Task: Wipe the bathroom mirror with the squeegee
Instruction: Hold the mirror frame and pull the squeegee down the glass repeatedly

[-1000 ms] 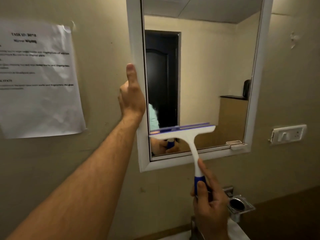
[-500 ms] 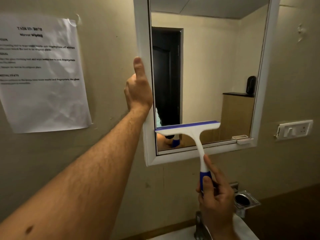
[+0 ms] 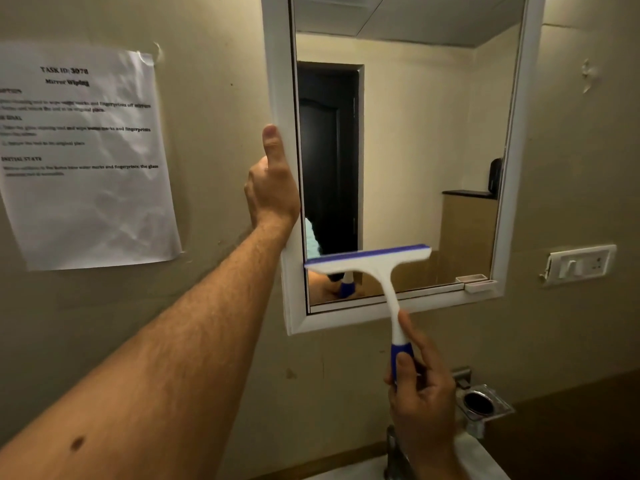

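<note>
A beige wall (image 3: 221,46) fills the scene, and on it hangs the white-framed bathroom mirror (image 3: 415,150), reflecting a dark doorway, a ceiling and a tan cabinet. To the left of the mirror a creased printed sheet (image 3: 86,157) headed "Mirror Wiping" is stuck to the wall. The left hand (image 3: 273,188) reaches far forward on a bare outstretched forearm and is wrapped around the mirror's left frame edge, thumb lying upright against the white front of the frame. The squeegee (image 3: 377,271), white with a blue rubber blade and blue grip, sits against the lower part of the glass, its blade running nearly level from the left inner edge of the frame toward the middle. The right hand (image 3: 422,393) is closed around the blue grip, below the mirror's bottom frame. On the right, a white switch plate (image 3: 581,263) sits on the wall, and lower down, just right of that hand, is a metal soap holder (image 3: 483,405).
</note>
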